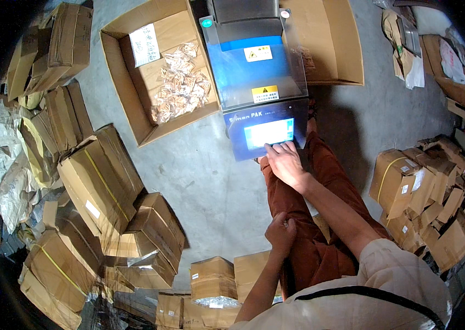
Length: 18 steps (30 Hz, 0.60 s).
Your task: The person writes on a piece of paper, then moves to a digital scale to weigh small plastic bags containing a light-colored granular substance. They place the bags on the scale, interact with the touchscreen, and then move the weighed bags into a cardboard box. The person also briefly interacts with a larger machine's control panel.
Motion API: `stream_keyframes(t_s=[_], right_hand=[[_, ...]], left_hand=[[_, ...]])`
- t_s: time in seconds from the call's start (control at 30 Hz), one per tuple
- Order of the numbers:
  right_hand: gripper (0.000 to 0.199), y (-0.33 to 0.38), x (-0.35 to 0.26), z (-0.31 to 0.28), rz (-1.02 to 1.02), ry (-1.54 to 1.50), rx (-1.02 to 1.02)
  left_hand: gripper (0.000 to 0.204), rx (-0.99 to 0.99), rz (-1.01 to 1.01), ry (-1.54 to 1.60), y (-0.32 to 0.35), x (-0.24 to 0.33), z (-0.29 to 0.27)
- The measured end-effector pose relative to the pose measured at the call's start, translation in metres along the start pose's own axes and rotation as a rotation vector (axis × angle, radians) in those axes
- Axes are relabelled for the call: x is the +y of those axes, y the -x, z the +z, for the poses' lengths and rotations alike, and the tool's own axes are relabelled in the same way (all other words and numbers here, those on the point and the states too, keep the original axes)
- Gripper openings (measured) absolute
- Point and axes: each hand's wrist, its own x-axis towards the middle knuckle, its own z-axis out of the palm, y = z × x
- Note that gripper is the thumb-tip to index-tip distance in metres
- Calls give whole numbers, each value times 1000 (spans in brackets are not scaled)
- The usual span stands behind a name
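Observation:
My right hand (pixel 286 164) reaches forward to the front panel of a blue packing machine (pixel 236 137). Its fingers are stretched out, and the fingertips are at the lower edge of the lit screen (pixel 269 133); whether they press it I cannot tell. My left hand (pixel 280 236) is closed near my left thigh. A tiny pale spot shows at its fingers, too small to name. A see-through cover (pixel 232 77) with warning labels lies over the machine's blue upper part. Left of the machine, an open cardboard box (pixel 128 96) holds a heap of small clear packets (pixel 183 82) with brownish contents.
Another open box (pixel 337 47) stands right of the machine, with small brownish pieces beside the machine's side. Stacked cartons (pixel 100 181) line the left, more cartons (pixel 395 181) the right, and several (pixel 213 278) stand near me. Grey concrete floor (pixel 210 203) lies between.

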Motion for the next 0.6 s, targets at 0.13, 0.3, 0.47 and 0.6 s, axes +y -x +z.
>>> stream_keyframes(t_s=[0.13,0.3,0.47,0.6], right_hand=[[39,-8,-7,-5,41,-70,-75],[41,-15,-13,-4,35,-80,-112],[40,-14,-13,-2,30,-81,-83],[39,-14,-14,-3,52,-88,-97]], left_hand=[[14,-5,3,6,0,-2,1],[13,-4,11,-48,0,-3,3],[13,22,21,-4,1,-2,4],[13,9,6,-14,1,-2,3]])
